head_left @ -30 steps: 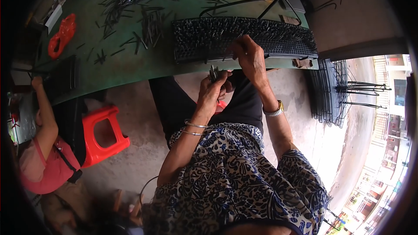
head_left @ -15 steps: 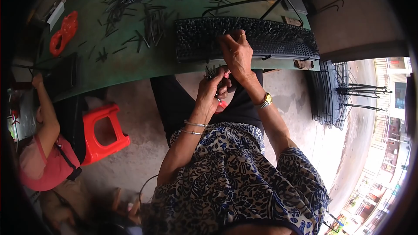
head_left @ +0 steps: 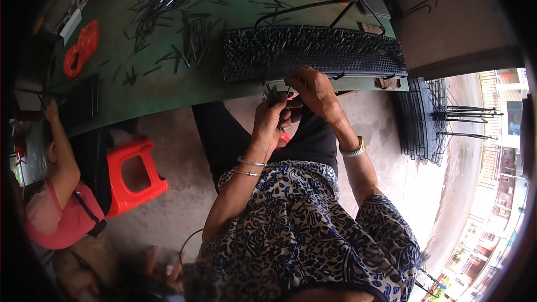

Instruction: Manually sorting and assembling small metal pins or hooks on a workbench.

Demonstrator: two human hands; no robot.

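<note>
Green table (head_left: 168, 89), rods (head_left: 270, 95) in left hand (head_left: 271, 116)

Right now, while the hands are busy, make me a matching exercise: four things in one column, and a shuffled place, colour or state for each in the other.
Things:
1. Left hand
2. Black tray
3. Stool
4. Watch

Descriptions:
A. Red, standing on the floor
B. Has a silver-coloured band
C. Holding a bunch of thin dark rods
D. Lying along the near edge of the green table

Right pairs: 1-C, 2-D, 3-A, 4-B
</note>
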